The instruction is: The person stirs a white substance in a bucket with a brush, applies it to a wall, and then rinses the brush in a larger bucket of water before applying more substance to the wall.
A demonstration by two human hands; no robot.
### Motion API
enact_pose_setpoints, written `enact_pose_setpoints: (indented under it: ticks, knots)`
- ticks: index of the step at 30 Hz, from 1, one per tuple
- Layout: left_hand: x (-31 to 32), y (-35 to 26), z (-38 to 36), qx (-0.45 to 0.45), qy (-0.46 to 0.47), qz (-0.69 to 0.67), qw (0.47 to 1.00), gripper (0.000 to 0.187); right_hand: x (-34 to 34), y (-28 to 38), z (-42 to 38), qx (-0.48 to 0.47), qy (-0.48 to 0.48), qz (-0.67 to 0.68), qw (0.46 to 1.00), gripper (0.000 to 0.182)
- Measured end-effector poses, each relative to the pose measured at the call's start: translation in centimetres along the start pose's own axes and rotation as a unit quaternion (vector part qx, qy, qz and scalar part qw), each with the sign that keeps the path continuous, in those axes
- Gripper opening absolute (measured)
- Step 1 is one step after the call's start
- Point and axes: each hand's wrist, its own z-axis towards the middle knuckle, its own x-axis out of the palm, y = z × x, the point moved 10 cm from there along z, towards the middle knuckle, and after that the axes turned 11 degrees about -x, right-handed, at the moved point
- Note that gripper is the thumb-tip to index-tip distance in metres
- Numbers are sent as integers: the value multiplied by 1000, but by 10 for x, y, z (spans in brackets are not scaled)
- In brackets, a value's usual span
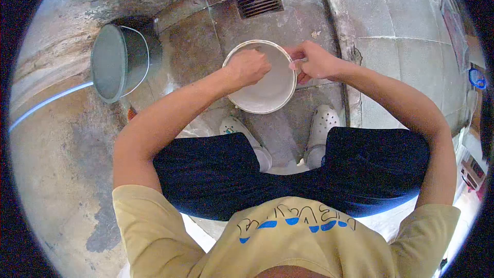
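Observation:
A round white bucket (267,95) stands on the floor in front of me, between my feet. My left hand (249,67) reaches over its near-left rim, fingers curled into a fist above the inside. Anything in that fist is hidden from above. On the other side, my right hand (311,63) grips the bucket's right rim, thumb and fingers bent around the edge. The inside of the bucket looks pale and whitish.
A large grey-green tub (109,64) with a thin white handle leans against the wall at left. A blue hose (49,104) runs to it. Beyond the bucket lies a floor drain grate (259,1). My white clogs (325,123) flank the bucket.

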Motion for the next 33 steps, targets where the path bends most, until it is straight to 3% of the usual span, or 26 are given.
enact_pose_setpoints:
  ticks: [2, 9, 12, 15, 18, 20, 24, 26, 33]
  knots:
    - [-3, 3, -2, -29, -25, -42, 998, 14, 7, -8, -1, 49, 27, 26, 998, 45]
    - [-17, -14, -4, 8, -47, -32, 998, 16, 5, -5, -1, 21, -2, 51, 998, 39]
    - [-8, -16, -4, 7, -2, -45, 999, 13, 4, 0, 0, 7, 4, 31, 999, 39]
    - [-8, -23, -5, 34, -54, -63, 996, 15, 3, -7, -1, 30, -11, 54, 998, 39]
    - [-4, -30, -2, 51, -32, -61, 996, 18, 8, -9, -1, 50, 31, 23, 998, 44]
    - [4, -30, -1, 11, 45, -70, 996, 20, 8, -6, -1, 37, 35, 30, 998, 44]
    - [15, -40, 0, 33, 32, -90, 995, 21, 8, -3, -1, 40, 29, 25, 998, 44]
    - [21, -50, -2, 76, 59, -54, 994, 19, 7, 3, -5, 49, 19, 16, 998, 44]
    - [53, -40, 1, 96, 121, -75, 985, 14, 6, 0, -4, 52, 9, 29, 998, 44]
